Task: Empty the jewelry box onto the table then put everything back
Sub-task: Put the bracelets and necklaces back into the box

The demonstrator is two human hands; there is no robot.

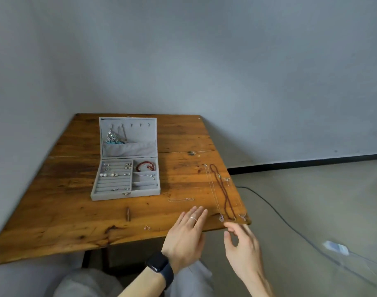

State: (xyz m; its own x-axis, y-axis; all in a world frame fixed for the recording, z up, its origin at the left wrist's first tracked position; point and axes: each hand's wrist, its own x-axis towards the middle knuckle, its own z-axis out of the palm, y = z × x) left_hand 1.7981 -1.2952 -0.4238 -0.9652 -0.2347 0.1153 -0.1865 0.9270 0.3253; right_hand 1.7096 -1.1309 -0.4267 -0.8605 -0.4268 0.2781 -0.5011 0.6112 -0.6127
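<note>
Nearest, a dark watch (pixel 159 267) strapped on the left wrist. Left hand (pixel 186 234) flat and spread over the near table edge, fingers straight and close together, a thin ring (pixel 193 219) on one finger, holding nothing. Right hand (pixel 241 243) just off the table's near right corner, fingers loosely curled and parted, thumb apart from the rest, empty as far as can be told through the blur.

Just beyond the right fingertips, at the corner: a dark red beaded necklace (pixel 223 190) laid out lengthwise, running away from the hand, with a thin silver chain (pixel 212 187) beside it on the left and another faint chain along the right edge, small pendants near the corner. Ahead of the left hand, a short fine chain (pixel 181 199) lying crosswise. Left of that hand, near the edge, a tiny pinkish earring pair (pixel 147 227).

Farther back and to the left, well apart from both hands, the grey jewelry box (pixel 125 195), lid propped upright. Earrings in the ring rolls on the left, a red bracelet (pixel 145 166) in the top right compartment, a silver piece in the compartment below. Silver and turquoise pieces hanging in the lid above its pocket.

Underneath all, a worn wooden table (pixel 65 211) pushed into a corner. Behind, plain grey walls; to the right, a pale floor with a dark baseboard and a black cable (pixel 275 209) trailing across.
</note>
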